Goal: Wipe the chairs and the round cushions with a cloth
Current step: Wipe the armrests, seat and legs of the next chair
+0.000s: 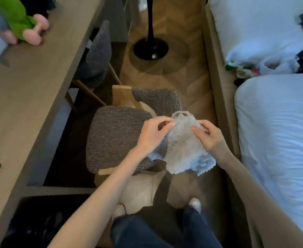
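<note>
While your left hand and right hand each pinch the top of the cloth, fingers curled on its edges, it hangs just above the right side of the chair. The cushion spreads left of and below the cloth, so your left hand is nearer; the wipe likely runs down and leftward.

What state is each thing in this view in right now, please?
cloth: crumpled, held up by both hands.
left hand: pinches the cloth's upper edge.
right hand: grips the cloth's right side.
near chair: pulled out from the desk.
far chair: pushed in under the desk.
plush toy: lying on the desk.
</note>
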`<move>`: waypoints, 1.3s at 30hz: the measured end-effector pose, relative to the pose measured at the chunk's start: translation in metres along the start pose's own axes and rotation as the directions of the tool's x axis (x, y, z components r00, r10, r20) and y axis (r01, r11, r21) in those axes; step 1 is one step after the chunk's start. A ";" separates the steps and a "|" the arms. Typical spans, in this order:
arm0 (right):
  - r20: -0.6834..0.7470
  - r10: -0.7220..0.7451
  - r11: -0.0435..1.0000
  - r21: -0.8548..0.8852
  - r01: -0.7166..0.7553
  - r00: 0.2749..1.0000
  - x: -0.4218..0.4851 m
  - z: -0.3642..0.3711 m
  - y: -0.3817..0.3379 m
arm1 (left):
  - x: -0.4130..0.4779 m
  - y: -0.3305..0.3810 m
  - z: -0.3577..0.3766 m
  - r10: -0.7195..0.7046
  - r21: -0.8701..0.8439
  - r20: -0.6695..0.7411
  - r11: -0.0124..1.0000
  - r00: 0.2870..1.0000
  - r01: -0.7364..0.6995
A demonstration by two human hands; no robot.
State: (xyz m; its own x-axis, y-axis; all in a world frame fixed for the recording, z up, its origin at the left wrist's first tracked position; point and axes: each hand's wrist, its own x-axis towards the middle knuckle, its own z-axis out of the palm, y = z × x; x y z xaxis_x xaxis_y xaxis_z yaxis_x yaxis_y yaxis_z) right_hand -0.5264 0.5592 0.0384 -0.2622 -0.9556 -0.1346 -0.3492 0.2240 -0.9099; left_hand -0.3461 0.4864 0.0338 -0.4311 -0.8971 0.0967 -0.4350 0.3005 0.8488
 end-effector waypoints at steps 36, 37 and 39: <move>0.910 -0.200 0.607 -0.176 0.775 0.364 0.593 -0.069 -0.071 | 0.392 -0.049 -0.001 -0.439 0.219 -0.311 0.830 0.843 0.513; 0.926 -0.184 0.609 -0.157 0.777 0.331 0.608 -0.056 -0.075 | 0.396 -0.055 -0.003 -0.489 0.153 -0.361 0.809 0.794 0.568; 0.938 -0.198 0.589 -0.117 0.799 0.283 0.638 -0.028 -0.084 | 0.407 -0.065 -0.003 -0.565 0.058 -0.461 0.751 0.685 0.658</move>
State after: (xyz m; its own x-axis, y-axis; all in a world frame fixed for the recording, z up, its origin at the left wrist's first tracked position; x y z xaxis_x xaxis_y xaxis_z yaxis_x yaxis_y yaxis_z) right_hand -0.6898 -0.0636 0.0401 0.8391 -0.4949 -0.2259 -0.5205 -0.6094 -0.5981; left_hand -0.4913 0.1004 0.0191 0.3150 -0.9331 -0.1735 -0.6562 -0.3462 0.6705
